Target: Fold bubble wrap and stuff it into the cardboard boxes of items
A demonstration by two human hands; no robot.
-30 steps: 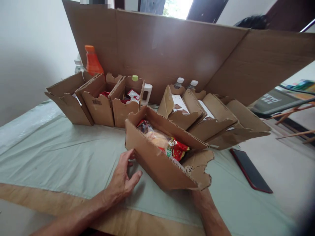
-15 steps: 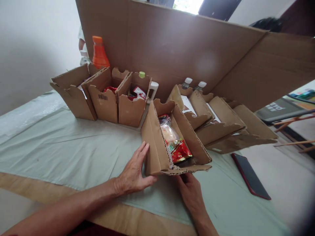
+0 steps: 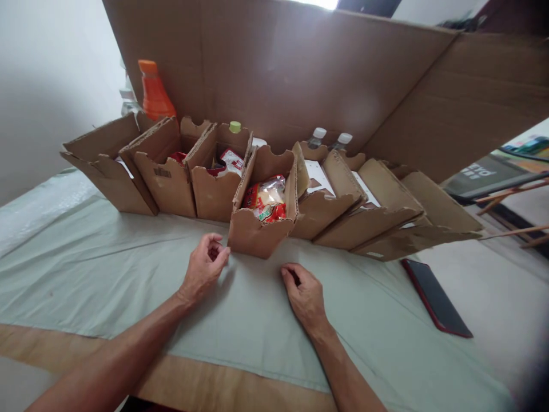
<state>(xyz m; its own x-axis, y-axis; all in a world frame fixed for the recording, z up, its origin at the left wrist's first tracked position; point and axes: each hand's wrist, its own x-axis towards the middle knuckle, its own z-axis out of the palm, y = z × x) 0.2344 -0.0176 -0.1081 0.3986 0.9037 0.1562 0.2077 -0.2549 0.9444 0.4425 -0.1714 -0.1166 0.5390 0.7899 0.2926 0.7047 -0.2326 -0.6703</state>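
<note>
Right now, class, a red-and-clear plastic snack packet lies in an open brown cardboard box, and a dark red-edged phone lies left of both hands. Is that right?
Not quite: the head view shows the phone right of the left hand and the right hand. The packet is in the box.

"What do you see of the person from over there?"
"Bare hands: the left hand (image 3: 202, 268) and right hand (image 3: 305, 296), both tapering into slim wrists. The left forearm (image 3: 128, 343) and right forearm (image 3: 345, 366) are bare too."
"And clothing?"
"A dark scrap of cloth (image 3: 143, 405) low down, too little to make out."
</note>
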